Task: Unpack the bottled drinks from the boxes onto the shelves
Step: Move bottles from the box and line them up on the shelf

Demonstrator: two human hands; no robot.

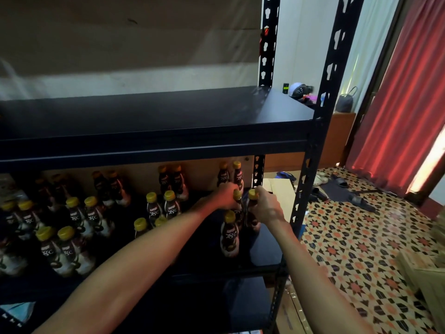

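Note:
Dark coffee bottles with yellow caps stand in pairs on the middle shelf [265,251] of a black metal rack. My left hand [225,195] grips one bottle [238,201] near its neck, at the right end of the shelf. My right hand [263,206] grips another bottle [252,210] right beside it. Both bottles are upright, close together. A single bottle [230,233] stands just in front of them. A pair [231,174] stands behind them at the back.
The upper shelf [168,116] is bare and overhangs the bottles. The rack's front right post [310,165] is close to my right wrist. Flattened cardboard [281,191] and sandals [361,201] lie on the patterned floor at the right, beside red curtains [397,104].

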